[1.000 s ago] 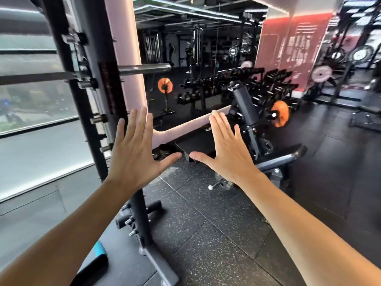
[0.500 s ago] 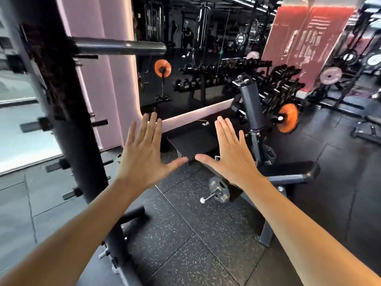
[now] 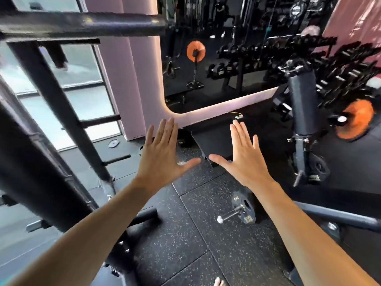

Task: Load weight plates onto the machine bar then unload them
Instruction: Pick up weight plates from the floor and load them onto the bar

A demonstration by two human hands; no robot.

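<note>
My left hand [image 3: 162, 153] and my right hand [image 3: 241, 157] are held out flat in front of me, palms down and fingers spread, holding nothing. A thick bare machine bar [image 3: 92, 25] runs across the top left, its end free of plates. Below my right forearm a small black weight plate [image 3: 244, 207] sits on a short chrome peg of the bench frame. Another dark plate [image 3: 317, 168] hangs low on the upright machine at the right. A small grey plate [image 3: 113, 143] lies on the floor by the window.
The black rack uprights [image 3: 51, 96] with side pegs fill the left. A padded roller machine [image 3: 302, 104] stands at the right, with an orange plate [image 3: 355, 119] beyond it. Dumbbell racks [image 3: 268, 56] line the back. A pink pillar [image 3: 134, 69] rises ahead. Speckled rubber floor [image 3: 185, 244] lies underfoot.
The view has moved forward and tilted down: the bar now sits higher and closer, and the black plate on its peg has come into full view. Both hands stay flat and apart.
</note>
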